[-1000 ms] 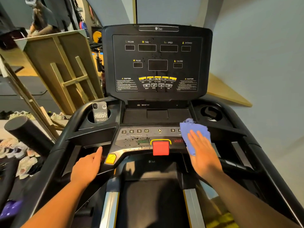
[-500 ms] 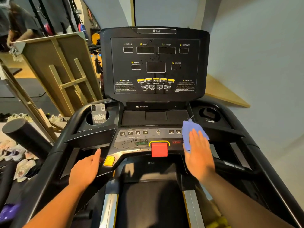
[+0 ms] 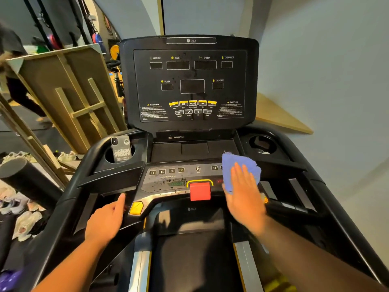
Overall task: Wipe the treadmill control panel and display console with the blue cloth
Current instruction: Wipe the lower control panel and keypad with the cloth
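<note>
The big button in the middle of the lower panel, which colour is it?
Red button, seen in the head view.

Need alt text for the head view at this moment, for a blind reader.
A right hand presses a blue cloth flat on the treadmill's control panel, right of the red stop button. The left hand rests on the handrail; the display console above is dark.
</note>
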### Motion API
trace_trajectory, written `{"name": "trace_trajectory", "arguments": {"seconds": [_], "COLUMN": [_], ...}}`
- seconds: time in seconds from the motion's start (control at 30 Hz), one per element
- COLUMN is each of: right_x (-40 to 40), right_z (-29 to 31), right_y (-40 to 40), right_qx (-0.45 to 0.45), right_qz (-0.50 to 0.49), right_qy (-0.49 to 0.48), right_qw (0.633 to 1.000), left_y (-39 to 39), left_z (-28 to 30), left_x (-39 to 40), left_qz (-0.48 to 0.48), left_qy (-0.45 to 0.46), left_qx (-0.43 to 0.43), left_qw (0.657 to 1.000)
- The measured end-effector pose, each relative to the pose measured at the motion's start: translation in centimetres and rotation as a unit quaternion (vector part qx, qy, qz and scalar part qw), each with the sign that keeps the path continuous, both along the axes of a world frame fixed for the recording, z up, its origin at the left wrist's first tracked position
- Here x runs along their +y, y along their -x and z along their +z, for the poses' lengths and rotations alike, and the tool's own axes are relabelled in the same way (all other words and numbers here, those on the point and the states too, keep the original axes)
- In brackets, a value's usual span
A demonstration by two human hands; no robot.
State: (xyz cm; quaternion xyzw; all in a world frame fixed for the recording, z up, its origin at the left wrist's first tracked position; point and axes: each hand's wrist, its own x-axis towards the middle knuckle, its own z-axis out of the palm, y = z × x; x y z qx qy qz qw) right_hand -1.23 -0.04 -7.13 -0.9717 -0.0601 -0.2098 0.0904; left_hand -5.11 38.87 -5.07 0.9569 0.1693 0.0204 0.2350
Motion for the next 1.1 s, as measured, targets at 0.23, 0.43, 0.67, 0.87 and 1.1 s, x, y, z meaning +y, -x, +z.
{"name": "trace_trajectory", "arguments": {"seconds": [0.23, 0.43, 0.67, 0.87, 1.1], "right_x": [-0.6, -1.9, 2.4, -2.4, 5.8], "right_z": [0.1, 0.0, 0.0, 0.2, 0.8], "right_y": [1.0, 1.0, 2.1, 0.9, 1.3], "right_qx": [0.048, 0.056, 0.063, 0.059, 0.064], "right_qz": [0.196, -0.005, 0.125, -0.005, 0.079], "right_qy": [0.143, 0.057, 0.136, 0.062, 0.061], "right_qw": [0.969, 0.997, 0.981, 0.996, 0.993], "left_y": [-0.1, 0.1, 0.1, 0.0, 0.1], "left_z": [-0.1, 0.1, 0.2, 0.0, 0.2], "left_x": [0.1, 0.0, -0.1, 0.1, -0.1], "left_qz": [0.006, 0.002, -0.005, 0.003, 0.007], "left_qy": [0.012, 0.014, 0.013, 0.005, 0.0], "left_qx": [0.004, -0.004, -0.002, 0.002, 0.004], "left_qw": [1.0, 1.0, 1.0, 1.0, 1.0]}}
